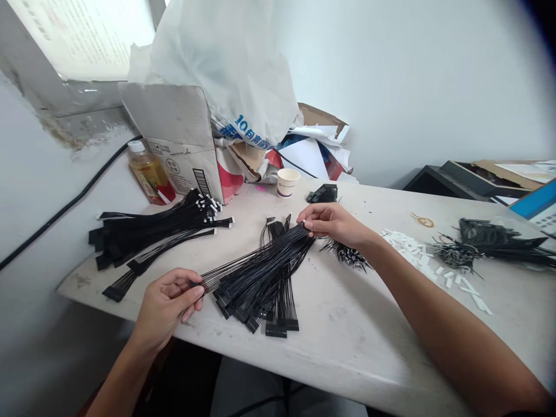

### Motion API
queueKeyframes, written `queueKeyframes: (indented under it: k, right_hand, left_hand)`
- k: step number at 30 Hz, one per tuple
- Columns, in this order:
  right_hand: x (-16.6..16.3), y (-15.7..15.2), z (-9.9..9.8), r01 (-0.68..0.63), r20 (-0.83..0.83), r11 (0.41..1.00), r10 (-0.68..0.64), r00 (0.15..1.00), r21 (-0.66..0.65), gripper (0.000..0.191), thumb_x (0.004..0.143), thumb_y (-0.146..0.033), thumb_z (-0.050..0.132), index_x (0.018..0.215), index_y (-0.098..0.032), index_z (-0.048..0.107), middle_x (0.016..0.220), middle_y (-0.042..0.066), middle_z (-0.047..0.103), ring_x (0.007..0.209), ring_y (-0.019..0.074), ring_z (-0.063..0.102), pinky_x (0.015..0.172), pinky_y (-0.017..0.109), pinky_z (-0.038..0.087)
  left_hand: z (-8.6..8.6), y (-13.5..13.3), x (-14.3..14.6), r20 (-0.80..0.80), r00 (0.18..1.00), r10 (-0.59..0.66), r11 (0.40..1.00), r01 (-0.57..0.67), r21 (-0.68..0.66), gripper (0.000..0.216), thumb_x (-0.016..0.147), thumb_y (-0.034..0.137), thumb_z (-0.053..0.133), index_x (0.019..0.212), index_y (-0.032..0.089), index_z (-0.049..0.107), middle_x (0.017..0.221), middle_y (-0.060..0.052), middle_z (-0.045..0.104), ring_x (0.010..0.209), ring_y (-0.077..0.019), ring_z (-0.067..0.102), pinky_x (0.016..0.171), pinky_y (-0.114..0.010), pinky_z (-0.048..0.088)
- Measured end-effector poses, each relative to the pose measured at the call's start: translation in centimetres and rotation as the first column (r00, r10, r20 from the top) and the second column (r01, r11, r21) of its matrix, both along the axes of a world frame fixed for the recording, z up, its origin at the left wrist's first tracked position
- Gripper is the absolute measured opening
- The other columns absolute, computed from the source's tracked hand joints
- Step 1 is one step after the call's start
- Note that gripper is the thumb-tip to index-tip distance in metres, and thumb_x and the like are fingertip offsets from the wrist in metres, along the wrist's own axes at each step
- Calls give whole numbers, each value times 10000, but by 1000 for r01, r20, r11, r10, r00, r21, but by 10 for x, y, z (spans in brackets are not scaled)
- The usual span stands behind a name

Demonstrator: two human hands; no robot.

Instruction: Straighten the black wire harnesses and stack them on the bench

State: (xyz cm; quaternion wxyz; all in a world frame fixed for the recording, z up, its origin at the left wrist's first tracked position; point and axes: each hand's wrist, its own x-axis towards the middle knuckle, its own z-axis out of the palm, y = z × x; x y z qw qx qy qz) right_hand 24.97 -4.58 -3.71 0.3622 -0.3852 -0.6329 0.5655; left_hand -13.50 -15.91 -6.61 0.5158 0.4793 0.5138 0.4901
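L hand (167, 304) pinches connector end of one black cable harness (226, 271), fingers clenched on it. R hand (332, 223) grips its other end, w/ strand stretched between hands over the loose harness pile (264, 278) on table (347, 330). Just behind R hand: small black connector heap (324, 193) & paper cup (287, 182). Beyond L hand: 2nd harness bundle (152, 231), drink bottle (150, 174), cardboard box (182, 139). Right of R forearm: white label strips (428, 263).

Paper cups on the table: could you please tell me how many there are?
1. The paper cup stands upright at the back of the table, beside the cardboard box; others may be hidden behind the clutter.
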Motion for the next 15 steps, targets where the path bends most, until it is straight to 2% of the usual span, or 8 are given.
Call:
queueKeyframes:
  k: [3,6,11,15]
  right_hand:
    - [-2,-1,1,-19,-49,1000,19,999,-5,324,810,-394,854,993,-175,700,660,-9,631,569,86,517,477,220,306]
    - [-3,0,1,-6,-82,1000,6,997,-1,330,804,-380,858,987,-178,672,652,-8,644,542,79,489,467,221,283]
    - [-2,2,1,76,-33,997,-75,997,32,296,803,-374,841,914,-174,652,661,2,644,584,97,550,483,229,313]
    - [-1,1,5,52,-8,995,-51,999,86,289,810,-392,833,905,-178,662,663,1,636,591,97,539,497,237,323]
  left_hand:
    - [2,-1,-2,21,999,-46,999,47,-6,238,706,274,902,746,145,706,656,-21,666,443,-94,564,356,-154,382]
    - [6,-2,1,24,990,-138,990,139,-28,194,711,253,888,716,146,726,734,-21,648,455,-97,586,341,-153,378]
    - [10,-11,8,-8,952,-306,950,305,-74,104,760,231,829,730,154,768,748,-17,589,454,-101,585,324,-158,376]
    - [13,-23,15,-14,899,-439,890,432,-149,77,795,225,786,746,166,784,814,-18,562,447,-96,609,323,-152,373]
